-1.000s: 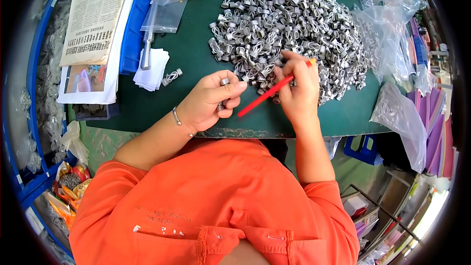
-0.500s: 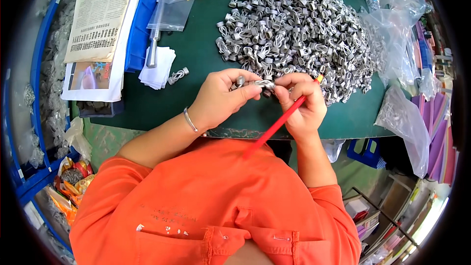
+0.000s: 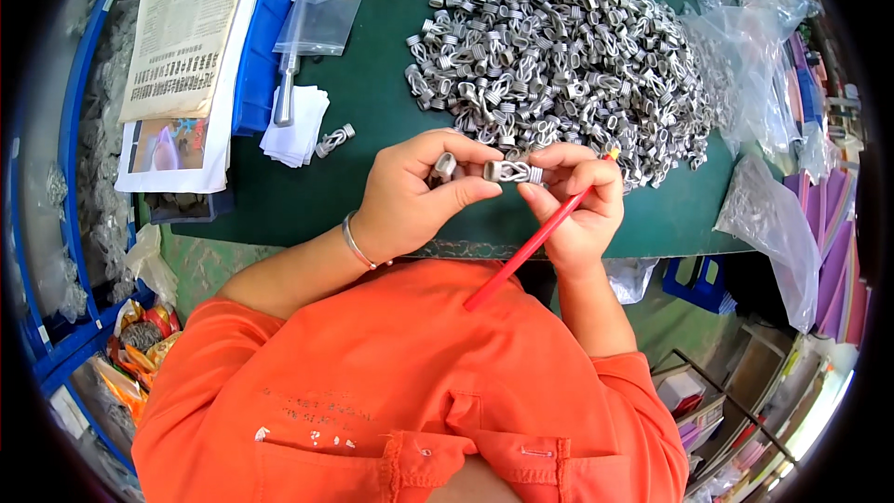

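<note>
A small silvery metal fitting (image 3: 510,171), with a ribbed end and an open loop, is held between both hands just short of the big heap. My left hand (image 3: 421,182) pinches its left end between thumb and forefinger, and a second metal fitting (image 3: 444,167) sits in its curled fingers. At the ribbed right end, my right hand (image 3: 579,210) grips with thumb and fingertips. A red pencil (image 3: 526,251) lies across that hand, tucked between the fingers, its tip up toward the heap and its other end over the orange shirt.
A heap of similar metal fittings (image 3: 568,56) covers the far middle of the green table (image 3: 372,84). One loose fitting (image 3: 335,140) lies by white paper slips (image 3: 296,128) and a metal-handled tool (image 3: 285,101). Newspaper (image 3: 182,28), a blue bin (image 3: 265,37) and plastic bags (image 3: 764,196) flank it.
The fitting between my hands has turned, so its loop and ribbed end now show plainly. The one in my left fingers has turned too. The red pencil has shifted slightly with my right hand.
</note>
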`<state>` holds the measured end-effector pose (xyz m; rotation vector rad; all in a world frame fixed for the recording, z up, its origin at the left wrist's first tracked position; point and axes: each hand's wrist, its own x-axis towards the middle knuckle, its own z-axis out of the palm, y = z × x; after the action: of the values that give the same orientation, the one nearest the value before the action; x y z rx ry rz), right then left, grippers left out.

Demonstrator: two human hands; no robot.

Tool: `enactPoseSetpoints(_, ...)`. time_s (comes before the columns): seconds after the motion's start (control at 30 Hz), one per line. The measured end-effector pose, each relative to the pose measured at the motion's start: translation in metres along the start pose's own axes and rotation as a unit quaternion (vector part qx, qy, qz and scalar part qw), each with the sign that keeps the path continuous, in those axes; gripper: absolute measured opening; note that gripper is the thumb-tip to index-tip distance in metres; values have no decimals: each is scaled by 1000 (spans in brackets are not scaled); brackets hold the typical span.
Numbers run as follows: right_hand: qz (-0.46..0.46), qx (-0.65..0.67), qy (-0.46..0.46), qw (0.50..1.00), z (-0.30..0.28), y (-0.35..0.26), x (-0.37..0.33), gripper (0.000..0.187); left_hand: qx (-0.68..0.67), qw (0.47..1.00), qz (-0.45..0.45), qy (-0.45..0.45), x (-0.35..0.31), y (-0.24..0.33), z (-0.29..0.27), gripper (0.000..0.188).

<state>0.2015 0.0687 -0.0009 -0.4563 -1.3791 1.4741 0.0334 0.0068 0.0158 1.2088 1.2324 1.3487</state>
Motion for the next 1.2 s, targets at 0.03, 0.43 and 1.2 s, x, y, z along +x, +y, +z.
enactPoseSetpoints(0.03, -27, -33, 18, 999, 1, -2, 0, 37, -18, 1000, -20, 10, 0, -2, -1, 19)
enactPoseSetpoints(0.43, -54, -331, 84, 938, -15, -10, 16, 27, -457, 835, -304, 45, 2, -9, -2, 9)
enactPoseSetpoints(1.2, 161, -15, 77, 984, 1, -13, 12, 23, -201, 953, -227, 20, 8, -3, 6, 20)
